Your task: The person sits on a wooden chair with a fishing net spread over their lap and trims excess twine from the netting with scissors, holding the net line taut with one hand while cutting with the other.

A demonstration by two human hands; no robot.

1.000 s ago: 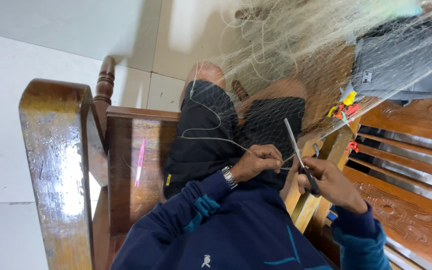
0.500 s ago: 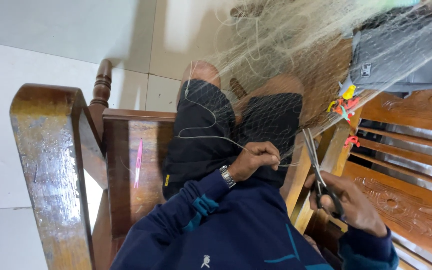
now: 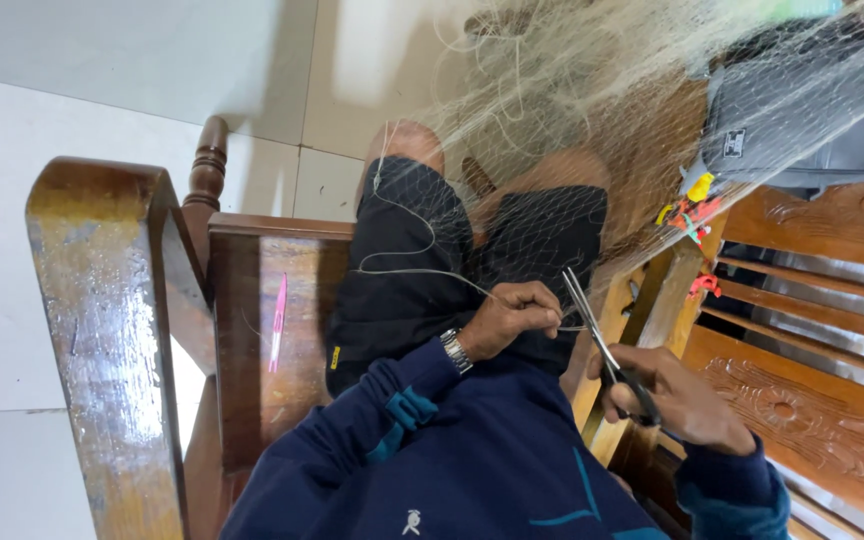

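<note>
My left hand (image 3: 514, 316), with a metal wristwatch, pinches a strand of the pale fishing net (image 3: 562, 120) over my lap. The net drapes across my black shorts (image 3: 402, 270) and spreads upward over the floor. My right hand (image 3: 677, 402) grips the handles of a pair of scissors (image 3: 592, 325). Their blades point up and to the left, slightly parted, with the tips right beside the fingers of my left hand and the pinched strand.
I sit on a wooden chair with a glossy armrest (image 3: 112, 330) at the left. A pink netting needle (image 3: 278, 322) lies on the seat. A carved wooden bench (image 3: 812, 400) stands at the right, with a grey bag (image 3: 812, 120) and small coloured floats (image 3: 694, 205) under the net.
My right hand first drew the scissors back to the right, then brought the blade tips back next to my left hand. My left hand has kept its pinch on the strand.
</note>
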